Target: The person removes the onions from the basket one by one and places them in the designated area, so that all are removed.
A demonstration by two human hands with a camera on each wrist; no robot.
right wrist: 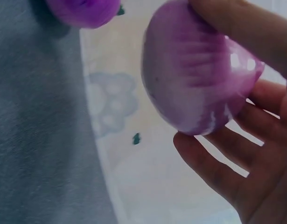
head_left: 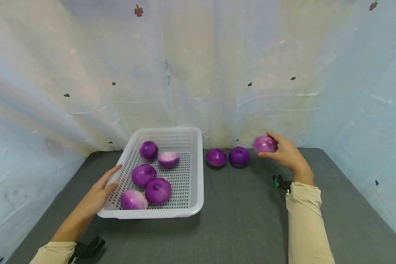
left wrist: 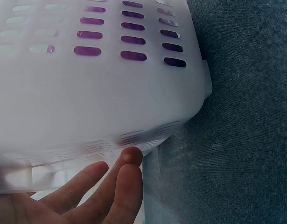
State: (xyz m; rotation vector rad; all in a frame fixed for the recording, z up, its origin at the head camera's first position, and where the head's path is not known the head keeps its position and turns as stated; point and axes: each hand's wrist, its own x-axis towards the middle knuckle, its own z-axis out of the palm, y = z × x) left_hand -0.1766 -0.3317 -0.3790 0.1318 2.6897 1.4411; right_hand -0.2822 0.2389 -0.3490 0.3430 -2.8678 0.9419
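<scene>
Near the table's right back corner, my right hand (head_left: pixel 288 156) holds a pale purple onion (head_left: pixel 264 144) between thumb and fingers, lifted off the table. In the right wrist view the onion (right wrist: pixel 194 70) looks glossy, with a pointed tip toward the palm. My left hand (head_left: pixel 97 194) grips the left rim of a white plastic basket (head_left: pixel 195 176); in the left wrist view several fingers (left wrist: pixel 129 186) show by its outer wall. Several onions lie in the basket, including a dark one (head_left: pixel 149 150) and a half-white one (head_left: pixel 134 200).
Two dark purple onions, one pointed (head_left: pixel 216 157) and one rounder (head_left: pixel 239 156), sit side by side between the basket and my right hand. The grey tabletop (head_left: pixel 237 220) ends at a hanging pale curtain (head_left: pixel 198 73) behind.
</scene>
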